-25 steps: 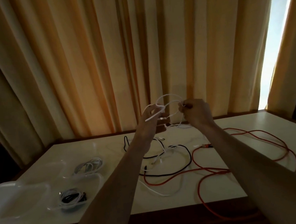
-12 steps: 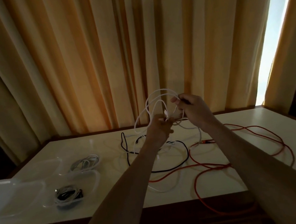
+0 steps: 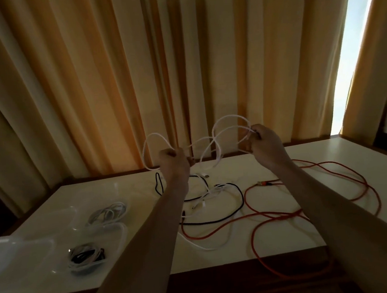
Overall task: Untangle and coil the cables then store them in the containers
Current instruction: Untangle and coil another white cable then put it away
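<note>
1. Leftmost, two clear containers (image 3: pixel 116 234) sit on the table (image 3: pixel 222 257), each already holding a coiled cable, well apart from the hands.
2. Above the table's far edge, the left hand (image 3: pixel 173 163) grips one loop of the white cable (image 3: pixel 207 142).
3. That cable's loops run sideways between both hands.
4. Rightward, the right hand (image 3: pixel 264 145) pinches several gathered loops, so it seems better placed to take the next turn.

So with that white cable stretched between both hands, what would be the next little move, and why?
Probably bring the right hand toward the left hand to lay its loops together. The white cable hangs in separate loops between them, and part still trails into the tangle on the table.
</note>
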A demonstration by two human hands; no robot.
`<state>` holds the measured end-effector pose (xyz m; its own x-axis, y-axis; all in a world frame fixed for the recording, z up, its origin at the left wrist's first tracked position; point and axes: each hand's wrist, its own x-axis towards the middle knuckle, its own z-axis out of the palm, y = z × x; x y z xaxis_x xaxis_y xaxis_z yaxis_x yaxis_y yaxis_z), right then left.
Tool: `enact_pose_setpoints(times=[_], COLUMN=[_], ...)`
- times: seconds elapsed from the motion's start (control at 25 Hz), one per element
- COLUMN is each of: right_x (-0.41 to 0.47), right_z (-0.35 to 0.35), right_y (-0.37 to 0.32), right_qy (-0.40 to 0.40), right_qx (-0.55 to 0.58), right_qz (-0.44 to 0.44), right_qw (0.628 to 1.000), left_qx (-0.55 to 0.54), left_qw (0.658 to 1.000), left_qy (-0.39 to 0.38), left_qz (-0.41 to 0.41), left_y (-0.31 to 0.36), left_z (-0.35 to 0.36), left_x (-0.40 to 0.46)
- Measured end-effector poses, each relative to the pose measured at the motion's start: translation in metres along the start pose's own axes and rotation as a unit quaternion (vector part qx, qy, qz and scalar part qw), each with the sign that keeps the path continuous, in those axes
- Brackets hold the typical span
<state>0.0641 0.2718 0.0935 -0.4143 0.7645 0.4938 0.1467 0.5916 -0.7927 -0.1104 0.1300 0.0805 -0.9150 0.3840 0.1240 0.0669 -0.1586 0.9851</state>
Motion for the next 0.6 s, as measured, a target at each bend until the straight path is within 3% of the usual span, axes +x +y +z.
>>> enact_pose_setpoints(times=[0.28,0.48,0.6], right_x=[-0.005,0.000,-0.001], right_z=[0.001,-0.002,0.000], right_y=[-0.011,-0.018,-0.025], right_qy=[0.044,0.110,0.110], right_qx=[0.036,0.105,0.099], right_qz=[-0.019,-0.034,-0.066], right_qw=[0.998,0.988,0.987], left_qx=[0.163,0.156,0.207], left_qw=[0.986,0.988,0.978], left_qy=[-0.003,0.010,0.002], left_qz=[0.013,-0.011,-0.004], left_y=[-0.022,-0.037,-0.031], left_z=[-0.008,-0.008,-0.006], left_x=[-0.002,0.005,-0.006])
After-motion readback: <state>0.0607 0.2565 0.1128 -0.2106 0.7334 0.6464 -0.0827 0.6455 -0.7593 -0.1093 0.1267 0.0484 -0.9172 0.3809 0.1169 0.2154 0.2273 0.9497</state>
